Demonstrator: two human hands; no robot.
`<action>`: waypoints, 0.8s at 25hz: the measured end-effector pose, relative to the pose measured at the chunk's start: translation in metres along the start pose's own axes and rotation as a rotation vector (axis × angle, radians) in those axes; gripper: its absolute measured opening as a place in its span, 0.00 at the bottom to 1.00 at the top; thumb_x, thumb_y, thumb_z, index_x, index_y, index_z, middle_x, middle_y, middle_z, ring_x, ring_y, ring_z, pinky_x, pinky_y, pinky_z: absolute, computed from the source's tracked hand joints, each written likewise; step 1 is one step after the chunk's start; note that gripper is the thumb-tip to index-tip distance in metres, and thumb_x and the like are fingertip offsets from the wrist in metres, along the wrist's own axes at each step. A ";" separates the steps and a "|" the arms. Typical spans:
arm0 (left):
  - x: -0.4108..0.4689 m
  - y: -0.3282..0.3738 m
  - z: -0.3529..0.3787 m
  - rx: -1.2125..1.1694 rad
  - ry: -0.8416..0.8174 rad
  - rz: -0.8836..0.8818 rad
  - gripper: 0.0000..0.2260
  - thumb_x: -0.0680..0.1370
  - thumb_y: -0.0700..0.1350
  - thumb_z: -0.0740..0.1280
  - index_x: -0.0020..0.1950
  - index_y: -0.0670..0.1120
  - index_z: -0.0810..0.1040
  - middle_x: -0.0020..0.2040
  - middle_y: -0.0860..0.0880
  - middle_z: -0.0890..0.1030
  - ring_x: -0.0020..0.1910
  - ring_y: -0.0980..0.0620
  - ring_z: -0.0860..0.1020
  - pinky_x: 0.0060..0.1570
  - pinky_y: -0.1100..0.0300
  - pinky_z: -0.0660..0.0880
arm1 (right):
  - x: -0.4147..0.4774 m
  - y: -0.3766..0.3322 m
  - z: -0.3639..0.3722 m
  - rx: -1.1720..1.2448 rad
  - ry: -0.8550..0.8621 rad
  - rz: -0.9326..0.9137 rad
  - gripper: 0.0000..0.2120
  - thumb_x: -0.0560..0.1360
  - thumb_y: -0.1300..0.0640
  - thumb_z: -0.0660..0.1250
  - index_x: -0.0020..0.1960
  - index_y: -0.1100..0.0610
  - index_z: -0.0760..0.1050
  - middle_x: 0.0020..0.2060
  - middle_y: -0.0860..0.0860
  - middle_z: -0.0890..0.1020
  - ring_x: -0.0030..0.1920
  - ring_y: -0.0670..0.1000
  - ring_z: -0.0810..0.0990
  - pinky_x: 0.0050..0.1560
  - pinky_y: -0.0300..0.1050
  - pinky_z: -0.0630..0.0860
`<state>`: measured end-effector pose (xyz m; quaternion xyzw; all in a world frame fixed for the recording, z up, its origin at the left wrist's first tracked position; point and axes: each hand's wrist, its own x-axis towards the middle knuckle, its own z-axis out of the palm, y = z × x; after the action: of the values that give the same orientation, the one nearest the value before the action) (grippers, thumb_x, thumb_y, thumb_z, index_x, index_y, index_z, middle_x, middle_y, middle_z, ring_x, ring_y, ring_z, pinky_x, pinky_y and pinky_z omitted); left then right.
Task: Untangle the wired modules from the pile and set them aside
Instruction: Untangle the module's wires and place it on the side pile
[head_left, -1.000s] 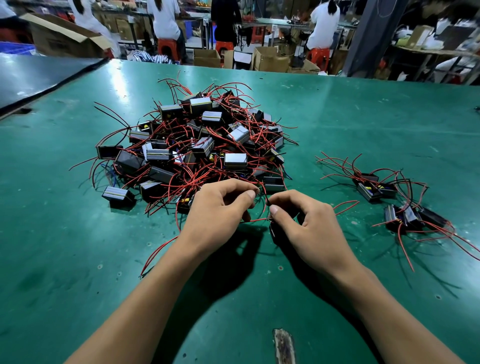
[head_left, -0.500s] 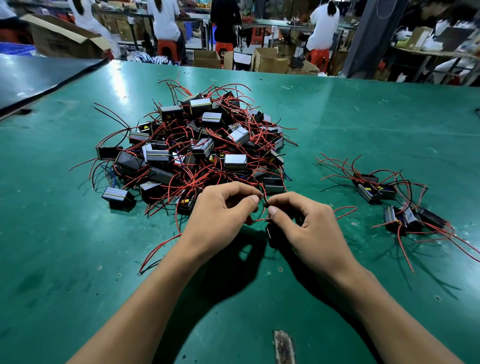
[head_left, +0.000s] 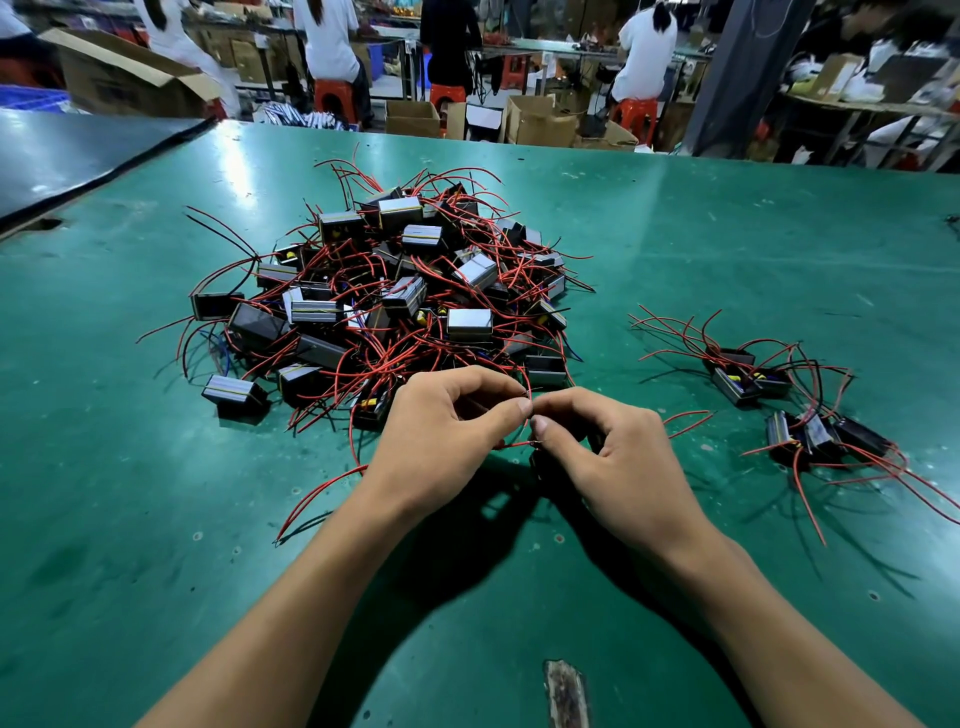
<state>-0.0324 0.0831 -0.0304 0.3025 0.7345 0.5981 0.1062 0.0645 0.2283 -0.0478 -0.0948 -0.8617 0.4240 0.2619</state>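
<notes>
Okay, both our hands are pinching one red wire (head_left: 521, 443), just short of the pile (head_left: 395, 301).
Our left hand (head_left: 441, 441) and right hand (head_left: 618, 467) meet tip to tip, thumb and forefinger of each curled tight on that thin wire. A dark module (head_left: 541, 461) sits under the right hand's fingers, mostly hidden; we can't tell if it's lifted off the green table (head_left: 156, 519). The pile of black modules and red leads lies directly beyond the hands, its near edge just past the left knuckles. The set-aside modules (head_left: 779, 410) lie in two loose clusters off to the right of the right hand, well apart. One long red lead (head_left: 322, 493) trails out left of the left wrist.
</notes>
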 end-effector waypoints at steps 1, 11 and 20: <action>0.000 0.000 0.000 0.011 0.009 0.008 0.01 0.75 0.43 0.74 0.44 0.49 0.85 0.36 0.49 0.84 0.34 0.54 0.79 0.41 0.53 0.79 | 0.000 0.000 0.000 -0.005 -0.005 -0.007 0.07 0.77 0.60 0.71 0.50 0.50 0.84 0.38 0.41 0.85 0.38 0.42 0.81 0.42 0.39 0.77; -0.002 -0.001 0.003 0.184 0.058 0.182 0.02 0.75 0.40 0.74 0.44 0.47 0.86 0.33 0.53 0.83 0.29 0.60 0.75 0.32 0.68 0.71 | 0.006 -0.007 0.001 0.092 0.101 -0.039 0.03 0.75 0.51 0.74 0.44 0.49 0.83 0.36 0.41 0.84 0.33 0.39 0.78 0.37 0.33 0.74; 0.000 -0.005 0.002 0.235 0.015 0.332 0.04 0.74 0.40 0.75 0.47 0.45 0.87 0.36 0.57 0.81 0.33 0.60 0.76 0.37 0.69 0.71 | 0.008 -0.007 0.001 0.240 0.078 0.126 0.09 0.74 0.51 0.73 0.38 0.51 0.76 0.29 0.44 0.76 0.31 0.46 0.72 0.35 0.50 0.75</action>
<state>-0.0330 0.0848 -0.0356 0.4250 0.7402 0.5198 -0.0354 0.0575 0.2270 -0.0398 -0.1329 -0.7864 0.5357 0.2776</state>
